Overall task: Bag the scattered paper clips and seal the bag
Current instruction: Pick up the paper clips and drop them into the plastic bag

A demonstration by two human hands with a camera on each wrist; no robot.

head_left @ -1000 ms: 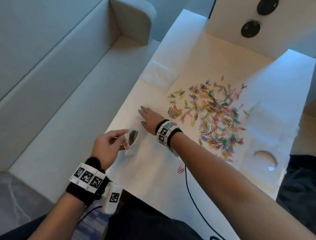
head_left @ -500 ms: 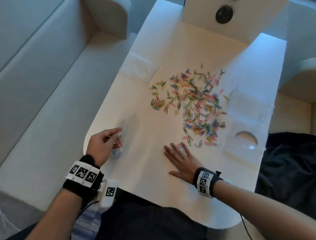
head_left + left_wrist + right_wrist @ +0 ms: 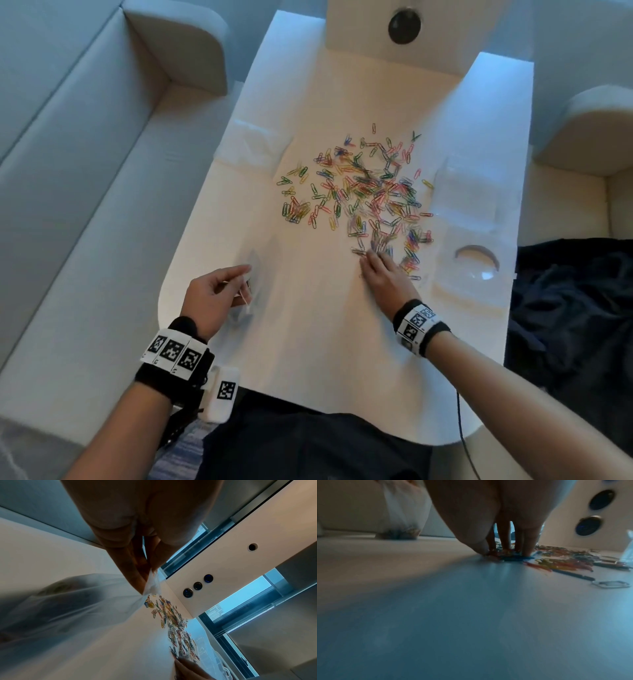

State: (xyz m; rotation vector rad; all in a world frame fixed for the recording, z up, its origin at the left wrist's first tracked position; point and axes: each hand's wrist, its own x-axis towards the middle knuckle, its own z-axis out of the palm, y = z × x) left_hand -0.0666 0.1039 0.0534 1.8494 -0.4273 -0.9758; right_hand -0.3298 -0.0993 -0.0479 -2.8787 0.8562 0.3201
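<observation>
Many coloured paper clips [image 3: 363,192] lie scattered across the middle of the white table [image 3: 308,359]. They also show in the left wrist view as paper clips [image 3: 173,620] and in the right wrist view as paper clips [image 3: 565,561]. My left hand [image 3: 219,294] pinches the rim of a clear plastic bag [image 3: 260,270] at the table's left edge. In the wrist views the bag [image 3: 77,601] [image 3: 404,513] hangs with some clips in its bottom. My right hand [image 3: 383,274] reaches onto the pile's near edge, its fingertips [image 3: 505,550] pressing down on a few clips.
Spare clear bags lie at the left [image 3: 253,144] and right [image 3: 469,192] of the pile. A clear round lid [image 3: 476,260] sits at the right. A white box [image 3: 404,25] with a dark hole stands at the back. A dark cloth [image 3: 565,291] lies to the right.
My right hand left the bag's mouth, swung right across the table and moved forward onto the near edge of the clip pile. My left hand kept hold of the bag.
</observation>
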